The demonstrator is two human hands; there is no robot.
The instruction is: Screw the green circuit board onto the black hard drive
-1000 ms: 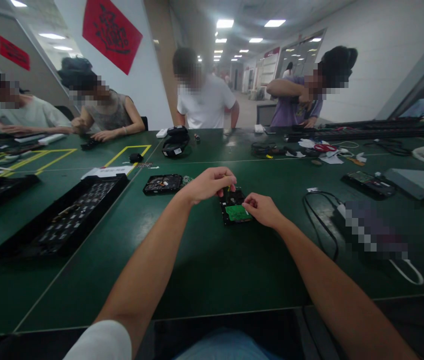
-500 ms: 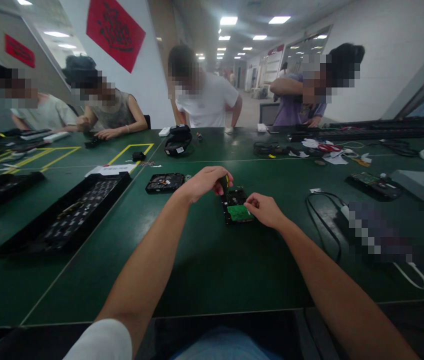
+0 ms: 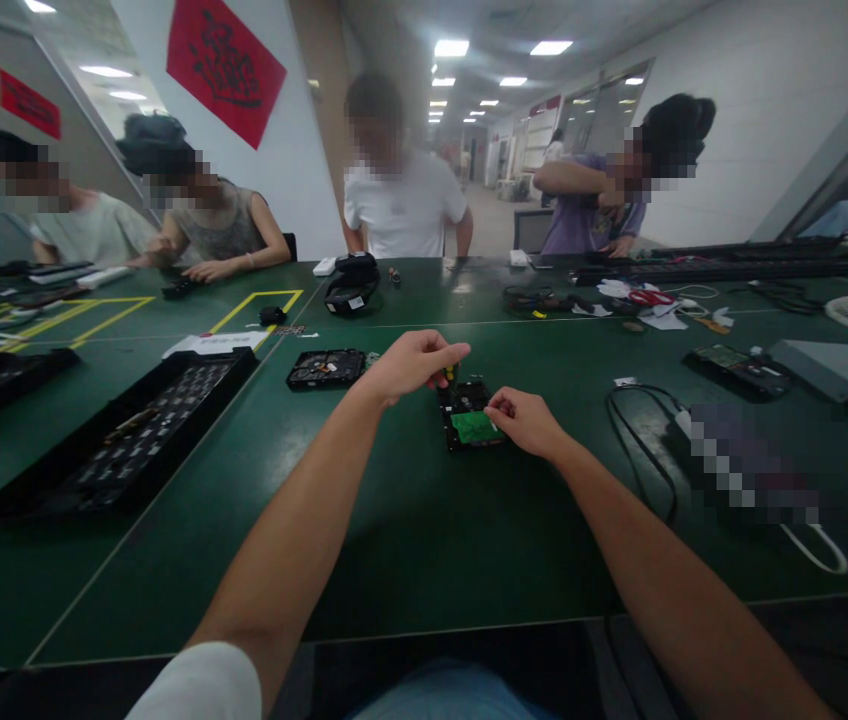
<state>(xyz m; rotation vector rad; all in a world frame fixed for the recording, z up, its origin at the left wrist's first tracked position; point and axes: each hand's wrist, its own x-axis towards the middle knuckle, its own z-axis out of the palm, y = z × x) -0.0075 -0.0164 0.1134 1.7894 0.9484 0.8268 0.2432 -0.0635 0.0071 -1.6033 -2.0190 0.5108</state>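
Observation:
A hard drive (image 3: pixel 473 434) with a green circuit board (image 3: pixel 475 427) on its near part lies on the dark green table in front of me. My left hand (image 3: pixel 424 362) is closed on a screwdriver (image 3: pixel 451 374) with a dark and yellow handle, held upright over the drive's far left part. Its tip is too small to make out. My right hand (image 3: pixel 521 418) rests at the drive's right edge, thumb and fingers pinched together by the circuit board. Whatever lies between those fingertips is hidden.
Left of the drive lies another opened hard drive (image 3: pixel 326 368), and beyond it a long black tray (image 3: pixel 131 440). A black case (image 3: pixel 352 284) stands farther back. To the right are a cable (image 3: pixel 641 455), a drive with a board (image 3: pixel 737 370) and a grey box (image 3: pixel 844 368). Several people sit or stand across the table.
My left thumb has stretched out over the top of the screwdriver, and its handle shows less. My right hand stays at the drive's edge. The view has shifted slightly.

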